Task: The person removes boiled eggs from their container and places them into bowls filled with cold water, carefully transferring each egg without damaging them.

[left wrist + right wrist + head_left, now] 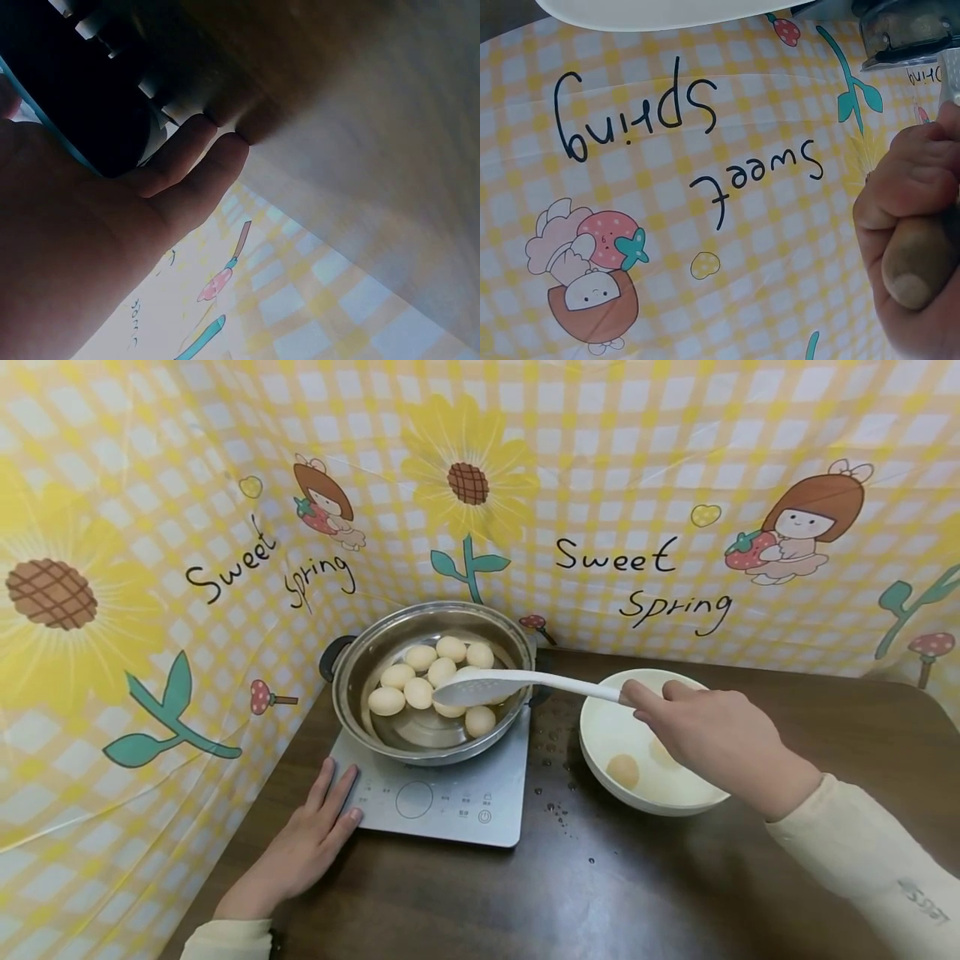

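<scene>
My right hand grips a white slotted spoon, its wooden handle end poking out of the fist in the right wrist view. The spoon's head reaches over a steel pot and overlaps some of the pale eggs there. Several eggs sit in shallow water in the pot. Below my right hand stands a white bowl with an egg and another partly hidden by the hand. My left hand rests at the left edge of a white induction cooker, fingers extended.
The pot stands on the cooker, with a black side handle at its left. Water drops dot the dark wooden table between cooker and bowl. A checked, patterned sheet hangs behind and to the left.
</scene>
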### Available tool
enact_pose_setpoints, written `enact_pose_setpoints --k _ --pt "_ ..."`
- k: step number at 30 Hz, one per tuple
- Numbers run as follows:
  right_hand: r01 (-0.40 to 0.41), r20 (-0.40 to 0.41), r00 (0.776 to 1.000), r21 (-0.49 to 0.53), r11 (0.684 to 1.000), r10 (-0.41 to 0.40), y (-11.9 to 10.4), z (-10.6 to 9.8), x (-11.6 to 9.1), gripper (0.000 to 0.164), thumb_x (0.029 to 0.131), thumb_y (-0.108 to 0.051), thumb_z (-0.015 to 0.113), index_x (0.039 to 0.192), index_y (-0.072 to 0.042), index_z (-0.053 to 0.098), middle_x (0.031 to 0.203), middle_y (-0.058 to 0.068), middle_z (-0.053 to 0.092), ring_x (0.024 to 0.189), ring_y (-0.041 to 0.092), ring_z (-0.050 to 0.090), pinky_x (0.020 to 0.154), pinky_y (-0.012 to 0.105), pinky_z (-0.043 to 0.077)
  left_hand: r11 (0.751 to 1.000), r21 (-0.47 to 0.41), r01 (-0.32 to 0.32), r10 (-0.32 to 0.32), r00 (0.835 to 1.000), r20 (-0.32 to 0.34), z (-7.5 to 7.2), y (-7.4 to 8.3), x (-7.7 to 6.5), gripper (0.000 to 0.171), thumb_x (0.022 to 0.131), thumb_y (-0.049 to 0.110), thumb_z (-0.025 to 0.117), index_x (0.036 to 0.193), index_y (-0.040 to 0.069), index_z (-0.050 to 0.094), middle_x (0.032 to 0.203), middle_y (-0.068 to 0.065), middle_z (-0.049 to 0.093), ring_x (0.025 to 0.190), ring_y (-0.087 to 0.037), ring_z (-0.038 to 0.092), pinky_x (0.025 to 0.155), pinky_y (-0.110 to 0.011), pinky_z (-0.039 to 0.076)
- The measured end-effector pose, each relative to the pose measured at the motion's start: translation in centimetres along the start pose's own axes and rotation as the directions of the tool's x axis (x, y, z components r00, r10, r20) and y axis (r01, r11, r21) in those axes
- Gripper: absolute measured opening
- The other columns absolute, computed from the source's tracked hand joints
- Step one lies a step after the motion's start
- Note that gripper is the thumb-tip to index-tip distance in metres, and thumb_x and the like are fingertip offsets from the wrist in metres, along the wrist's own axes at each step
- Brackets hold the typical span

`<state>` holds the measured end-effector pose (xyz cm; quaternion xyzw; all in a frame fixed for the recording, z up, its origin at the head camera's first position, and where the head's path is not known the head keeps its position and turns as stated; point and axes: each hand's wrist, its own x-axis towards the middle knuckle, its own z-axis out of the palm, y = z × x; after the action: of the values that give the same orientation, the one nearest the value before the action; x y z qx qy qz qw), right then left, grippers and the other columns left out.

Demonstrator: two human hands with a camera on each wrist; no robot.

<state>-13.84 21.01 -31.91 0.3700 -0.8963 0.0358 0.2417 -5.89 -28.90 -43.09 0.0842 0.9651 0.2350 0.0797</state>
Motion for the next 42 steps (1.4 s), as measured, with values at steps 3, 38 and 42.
enact_pose_setpoints --k 3,38,42 --pt "0.029 -0.002 1.000 0.000 1.000 -0.029 0.0 0.2 0.1 0.015 0.099 -0.022 0.063 0.107 -0.018 0.050 0.061 -0.005 0.028 0.043 0.008 0.018 0.036 0.026 0.020 1.000 0.003 0.006 -0.006 1.000 0.000 0.0 -0.1 -0.1 0.065 0.111 0.042 0.037 0.163 0.010 0.016 0.166 -0.023 -0.007 0.135 -0.067 0.022 0.096 -0.078 0.030" --pt "-0.008 0.213 0.975 0.294 0.956 -0.058 -1.0 -0.5 2.4 0.017 0.099 -0.020 0.068 0.115 -0.022 0.064 0.063 -0.023 0.046 0.052 0.000 0.038 0.055 0.029 0.041 1.000 -0.011 0.002 -0.002 1.000 -0.017 0.0 0.2 -0.1 0.065 0.110 0.041 0.038 0.162 0.008 0.019 0.166 -0.024 -0.003 0.139 -0.062 0.021 0.100 -0.075 0.028" --pt "-0.036 0.285 0.957 0.330 0.943 -0.063 -1.0 -0.8 3.1 0.006 0.102 -0.020 0.064 0.108 -0.020 0.064 0.062 -0.020 0.043 0.051 -0.001 0.036 0.055 0.027 0.039 1.000 -0.015 0.005 -0.005 1.000 -0.016 0.0 0.2 0.0 0.065 0.110 0.042 0.039 0.162 0.008 0.019 0.166 -0.024 -0.003 0.139 -0.062 0.020 0.101 -0.075 0.028"
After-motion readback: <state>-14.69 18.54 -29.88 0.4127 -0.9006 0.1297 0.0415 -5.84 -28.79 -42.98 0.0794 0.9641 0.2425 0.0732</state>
